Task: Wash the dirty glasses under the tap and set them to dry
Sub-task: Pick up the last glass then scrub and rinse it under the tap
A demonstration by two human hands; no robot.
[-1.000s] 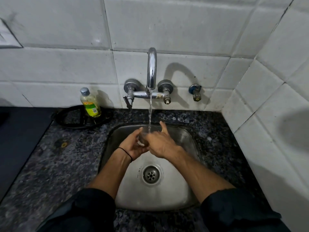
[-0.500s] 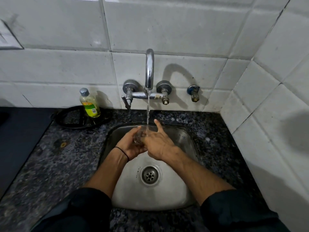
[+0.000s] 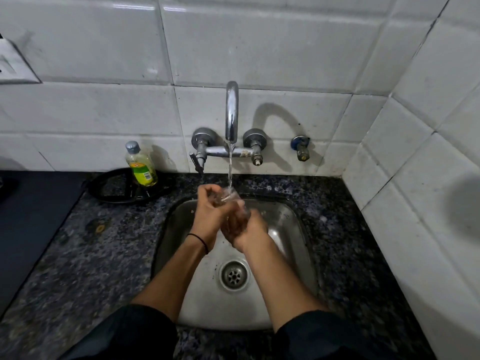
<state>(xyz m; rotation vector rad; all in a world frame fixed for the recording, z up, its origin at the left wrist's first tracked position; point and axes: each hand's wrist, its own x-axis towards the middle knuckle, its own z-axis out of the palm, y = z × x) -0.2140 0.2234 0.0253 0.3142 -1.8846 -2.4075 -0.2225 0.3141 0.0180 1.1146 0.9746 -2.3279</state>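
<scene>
Now the left hand and right hand are gripping the glass, lifting it higher (still rinsing) under the tap.

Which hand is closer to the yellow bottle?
Left. The left hand grips the glass, right of the bottle; the right hand grips it too, farther right, over the sink.
</scene>
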